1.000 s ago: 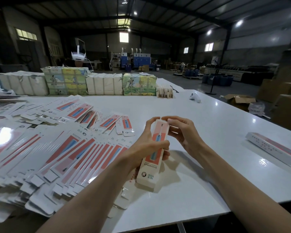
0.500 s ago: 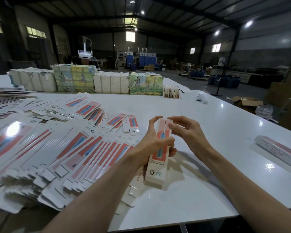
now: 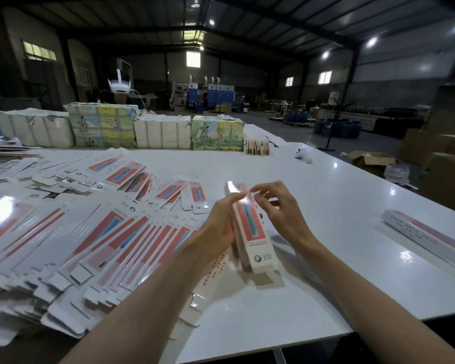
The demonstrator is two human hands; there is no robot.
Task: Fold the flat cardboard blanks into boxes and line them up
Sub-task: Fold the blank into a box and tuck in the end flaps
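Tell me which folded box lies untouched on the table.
The box at the right edge, lying flat with no hand on it. The other box is gripped by the left hand, right hand at its top.

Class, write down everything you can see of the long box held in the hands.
The folded box is a long, narrow, glossy cardboard carton. It is white with a coral-red panel, a blue printed strip and a small round logo near its lower end. It stands tilted, top leaning away, with its lower end at the white table and an end flap open. The left hand grips its left side. The right hand has fingers by the upper end, blurred, contact unclear.
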